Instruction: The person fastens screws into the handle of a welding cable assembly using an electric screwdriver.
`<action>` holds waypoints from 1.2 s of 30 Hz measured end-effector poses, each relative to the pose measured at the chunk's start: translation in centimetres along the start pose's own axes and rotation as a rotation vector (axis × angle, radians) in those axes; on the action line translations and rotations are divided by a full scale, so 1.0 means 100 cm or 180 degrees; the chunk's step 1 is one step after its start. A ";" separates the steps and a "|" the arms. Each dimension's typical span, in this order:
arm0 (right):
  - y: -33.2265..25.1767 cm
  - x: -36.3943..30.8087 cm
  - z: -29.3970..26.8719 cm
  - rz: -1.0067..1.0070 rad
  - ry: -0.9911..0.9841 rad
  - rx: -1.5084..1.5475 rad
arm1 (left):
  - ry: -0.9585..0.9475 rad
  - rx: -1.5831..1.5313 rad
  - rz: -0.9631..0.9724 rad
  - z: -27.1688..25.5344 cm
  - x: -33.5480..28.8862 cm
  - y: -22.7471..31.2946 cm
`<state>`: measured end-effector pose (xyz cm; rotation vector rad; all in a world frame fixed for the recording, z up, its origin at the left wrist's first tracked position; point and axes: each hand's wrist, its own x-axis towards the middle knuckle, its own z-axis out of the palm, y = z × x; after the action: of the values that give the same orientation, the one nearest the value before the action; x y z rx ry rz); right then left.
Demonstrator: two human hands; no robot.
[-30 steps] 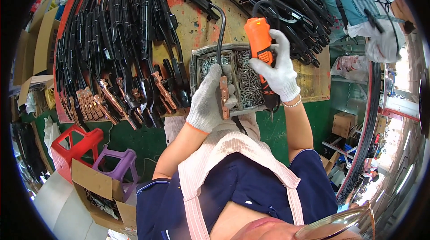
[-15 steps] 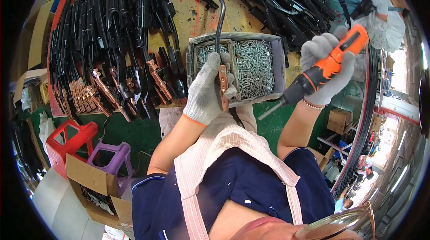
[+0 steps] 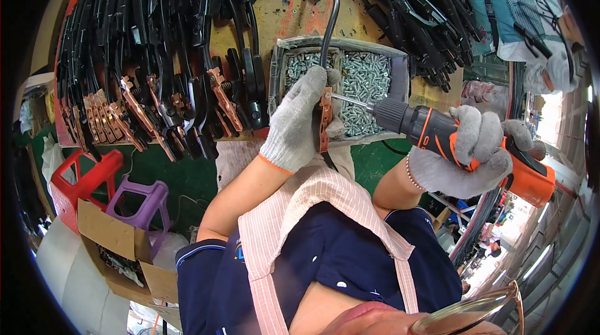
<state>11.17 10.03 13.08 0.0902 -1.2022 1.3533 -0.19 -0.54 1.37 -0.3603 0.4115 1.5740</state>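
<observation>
My left hand, in a grey knit glove, is closed around a copper-coloured clamp bar with a black bent rod rising from it. My gloved right hand grips an orange and black power screwdriver, held sideways and pointing left. Its long bit meets the upper end of the bar, at what looks like a screw head. Both hands are over or beside a grey box divided in two and filled with silvery screws.
Rows of black handles with copper jaws cover the worktable's left side. More black parts lie piled at the back right. A red stool, a purple stool and an open carton stand at lower left.
My right hand has turned the screwdriver from tilted up and away to level, bringing its bit onto the copper bar. My left hand keeps its hold. The whole view has shifted slightly.
</observation>
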 end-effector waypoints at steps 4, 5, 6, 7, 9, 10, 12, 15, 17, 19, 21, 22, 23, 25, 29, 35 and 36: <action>0.010 -0.006 0.007 -0.0253 0.0337 -0.0040 | 0.0135 -0.0002 0.0077 0.004 0.000 0.000; 0.009 -0.005 0.011 -0.0244 0.0325 -0.0042 | 0.0195 0.0042 0.0029 0.007 -0.001 0.003; 0.005 -0.002 0.017 0.0007 0.0258 -0.0207 | 0.0242 0.0095 -0.0044 0.010 -0.001 0.003; 0.002 -0.001 0.021 0.0256 0.0193 -0.0371 | 0.0226 0.0091 -0.0065 0.010 -0.001 0.003; -0.003 -0.001 0.013 0.0459 0.0028 -0.0232 | 0.0151 0.0011 -0.0077 0.009 -0.001 0.002; -0.005 -0.001 0.010 0.0669 -0.0130 -0.0069 | 0.0142 0.0001 -0.0079 0.008 -0.001 0.001; -0.006 -0.006 0.011 0.0513 -0.0032 -0.0269 | 0.0027 -0.0016 -0.0049 0.005 -0.001 0.001; -0.003 -0.010 0.018 0.0316 0.0144 -0.0506 | 0.0145 0.0152 0.0054 0.006 -0.001 0.000; -0.001 -0.011 0.022 0.0257 0.0219 -0.0579 | 0.0064 0.0190 0.0078 0.005 0.000 -0.002; 0.002 -0.011 0.024 -0.0299 0.0244 -0.0547 | 0.0000 0.0216 0.0126 0.004 0.001 -0.003; 0.003 -0.016 0.028 -0.0361 0.0318 -0.0730 | 0.0132 0.0272 0.0142 0.006 0.001 -0.003; 0.002 -0.018 0.029 -0.0425 0.0394 -0.0906 | 0.0129 0.0265 0.0127 0.005 0.001 -0.003; 0.000 -0.019 0.029 -0.0423 0.0391 -0.0922 | 0.0089 0.0286 0.0105 0.005 0.001 -0.003; -0.001 -0.021 0.030 -0.0412 0.0319 -0.1151 | 0.0057 0.0295 0.0089 0.003 0.002 -0.003; -0.001 -0.023 0.034 -0.0353 0.0293 -0.1157 | 0.0062 0.0359 0.0159 0.005 0.003 -0.003; 0.004 -0.024 0.042 -0.0437 0.0471 -0.1149 | -0.0027 0.0325 0.0152 0.000 0.002 -0.005; 0.006 -0.023 0.044 -0.0479 0.0637 -0.1184 | -0.0077 0.0277 0.0176 -0.001 0.003 -0.005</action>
<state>8.58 5.76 13.14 -0.2112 -1.2307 0.9667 0.31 -0.28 1.10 -0.2648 0.4732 1.6069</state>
